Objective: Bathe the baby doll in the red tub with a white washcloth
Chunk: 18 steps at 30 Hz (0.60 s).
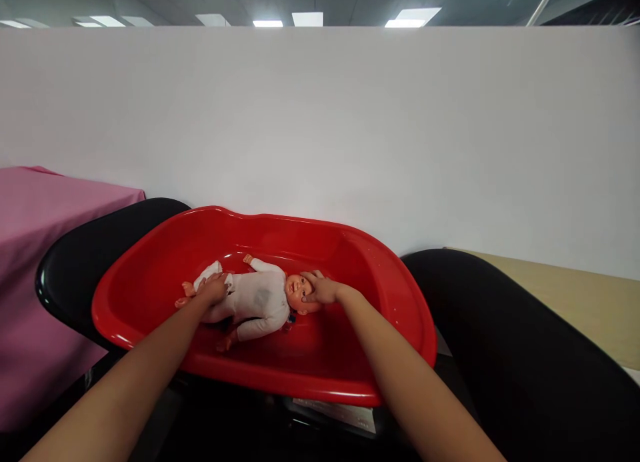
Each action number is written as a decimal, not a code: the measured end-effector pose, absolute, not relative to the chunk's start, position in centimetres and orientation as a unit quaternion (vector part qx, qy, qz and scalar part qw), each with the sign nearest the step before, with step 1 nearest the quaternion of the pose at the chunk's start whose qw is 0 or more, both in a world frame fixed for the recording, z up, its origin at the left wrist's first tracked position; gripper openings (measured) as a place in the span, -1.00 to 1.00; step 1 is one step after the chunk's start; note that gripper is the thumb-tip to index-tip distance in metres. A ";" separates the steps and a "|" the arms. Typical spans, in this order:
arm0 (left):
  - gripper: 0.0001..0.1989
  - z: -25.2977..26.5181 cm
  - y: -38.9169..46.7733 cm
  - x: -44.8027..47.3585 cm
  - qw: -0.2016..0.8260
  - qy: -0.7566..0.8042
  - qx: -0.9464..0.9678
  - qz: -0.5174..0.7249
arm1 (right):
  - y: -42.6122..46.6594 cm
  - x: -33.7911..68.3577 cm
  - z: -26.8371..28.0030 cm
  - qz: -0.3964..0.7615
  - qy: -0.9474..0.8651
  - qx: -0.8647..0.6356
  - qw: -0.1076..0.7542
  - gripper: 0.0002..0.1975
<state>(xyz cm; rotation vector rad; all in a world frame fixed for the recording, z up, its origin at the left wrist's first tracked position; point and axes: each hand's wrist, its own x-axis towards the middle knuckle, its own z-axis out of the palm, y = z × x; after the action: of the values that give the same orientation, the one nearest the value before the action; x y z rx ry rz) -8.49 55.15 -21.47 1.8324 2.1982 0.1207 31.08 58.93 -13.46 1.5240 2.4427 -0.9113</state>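
Observation:
A baby doll [260, 299] in a white suit lies on its back inside a red plastic baby tub [150, 275], head to the right. My left hand [213, 290] is closed around the doll's legs near its hips. My right hand [324, 290] cups the doll's head from the right side, fingers against its face. Both of my forearms reach in over the tub's near rim.
The tub rests on a black surface [75, 262]; another black rounded surface [510, 342] lies to the right. A pink cloth-covered table [35, 249] stands at the left, a beige tabletop [575, 302] at the right. A white wall [320, 129] runs behind.

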 end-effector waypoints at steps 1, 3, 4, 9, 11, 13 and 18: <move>-0.42 -21.3 55.0 -8.5 0.130 0.768 0.627 0.038 | 58.9 31.1 -13.5 -0.301 0.807 0.504 0.061 0.00; -0.44 -21.1 54.7 -8.6 0.117 0.787 0.605 0.033 | 58.9 31.1 -13.4 -0.304 0.807 0.502 0.060 0.02; -0.44 -21.0 54.7 -8.7 0.112 0.798 0.591 0.030 | 58.8 31.1 -13.3 -0.307 0.807 0.501 0.060 0.02; -0.43 -20.5 54.6 -9.0 0.092 0.830 0.550 0.029 | 58.7 31.2 -13.0 -0.309 0.808 0.498 0.063 0.00; -0.43 -20.3 54.5 -9.2 0.083 0.836 0.542 0.042 | 58.9 31.2 -13.2 -0.305 0.809 0.498 0.065 0.01; -0.43 -19.9 54.2 -9.6 0.074 0.846 0.525 0.054 | 59.1 31.2 -13.5 -0.300 0.809 0.500 0.068 0.02; -0.49 -19.3 54.1 -9.9 0.066 0.864 0.494 0.072 | 59.0 31.0 -13.3 -0.303 0.805 0.506 0.070 0.01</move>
<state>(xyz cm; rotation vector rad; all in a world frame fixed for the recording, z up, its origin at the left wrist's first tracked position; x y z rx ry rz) -9.94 54.11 -19.33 1.4912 2.6050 0.2174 31.03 58.98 -13.32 1.5209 2.4211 -0.9109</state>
